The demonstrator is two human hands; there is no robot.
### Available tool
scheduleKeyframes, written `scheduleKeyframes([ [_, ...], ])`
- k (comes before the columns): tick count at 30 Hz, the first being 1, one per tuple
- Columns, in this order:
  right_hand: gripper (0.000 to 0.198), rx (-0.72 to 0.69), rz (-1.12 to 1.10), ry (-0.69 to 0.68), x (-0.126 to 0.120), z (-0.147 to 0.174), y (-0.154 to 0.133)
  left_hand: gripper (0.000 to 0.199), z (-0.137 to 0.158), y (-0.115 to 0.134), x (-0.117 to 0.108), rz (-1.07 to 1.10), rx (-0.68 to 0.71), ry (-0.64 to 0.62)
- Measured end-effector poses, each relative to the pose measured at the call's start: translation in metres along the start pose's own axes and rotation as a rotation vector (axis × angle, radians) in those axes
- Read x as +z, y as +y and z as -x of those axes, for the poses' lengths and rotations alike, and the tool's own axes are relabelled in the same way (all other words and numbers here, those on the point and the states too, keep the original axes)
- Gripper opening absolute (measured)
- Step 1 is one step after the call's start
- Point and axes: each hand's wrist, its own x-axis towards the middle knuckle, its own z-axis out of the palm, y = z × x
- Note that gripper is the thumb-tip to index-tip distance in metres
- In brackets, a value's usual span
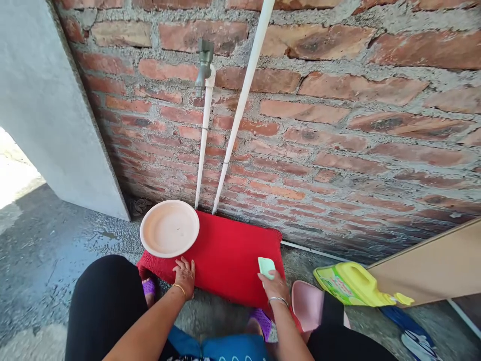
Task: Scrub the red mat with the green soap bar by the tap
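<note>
Head view, basin: the pink basin sits on the left end of the red cloth, its rim reaching past the cloth's edge. A tug on the cloth or a knock from the left hand could tip it, I judge.
Pale green block: pinched between thumb and fingers of the right hand, above or on the cloth's right end; contact cannot be told. Bar or brush, unclear. A slick surface or loose pinch could let it slip, perhaps into the pink tub just beside.
Red cloth: lies broad and mostly flat, near edge hanging down; support underneath hidden. Uneven pressing could bunch or slide it.
Floor: the concrete floor shines wet at left; footing there may be slippery.
Left hand: palm down, fingers somewhat spread, holding nothing; rests at the cloth's near edge, close below the basin. Touch on the rim cannot be told.
Right hand: forearm reaches forward and slightly left, back of hand upward, wrist above the near edge.
</note>
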Motion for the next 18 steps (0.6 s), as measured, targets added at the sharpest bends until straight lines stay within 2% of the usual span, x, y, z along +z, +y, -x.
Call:
scheduleKeyframes([
  [2,0.050,0.104,-0.014,0.036,-0.004,-0.005,0.013,0.114,0.000,-0.001,0.000,0.001,-0.001,-0.005],
  [4,0.049,0.049,-0.018,0.072,0.003,0.001,0.007,0.113,0.000,-0.001,0.000,0.023,0.000,-0.009],
  [7,0.041,-0.228,-0.040,0.108,0.027,0.027,-0.027,0.110,0.002,-0.002,-0.003,0.012,0.000,-0.011],
  [10,0.036,-0.486,-0.029,0.038,0.055,0.060,-0.069,0.108,0.004,-0.001,-0.006,-0.049,-0.009,-0.014],
  [13,0.040,-0.642,0.034,-0.042,0.068,0.079,-0.094,0.103,0.005,-0.001,-0.007,-0.090,-0.007,0.006],
  [15,0.041,-0.655,0.049,-0.052,0.065,0.079,-0.096,0.098,0.005,0.000,-0.006,-0.119,-0.002,0.026],
  [18,0.041,-0.516,-0.002,-0.021,0.051,0.063,-0.077,0.093,0.005,0.000,-0.004,-0.127,-0.002,0.050],
])
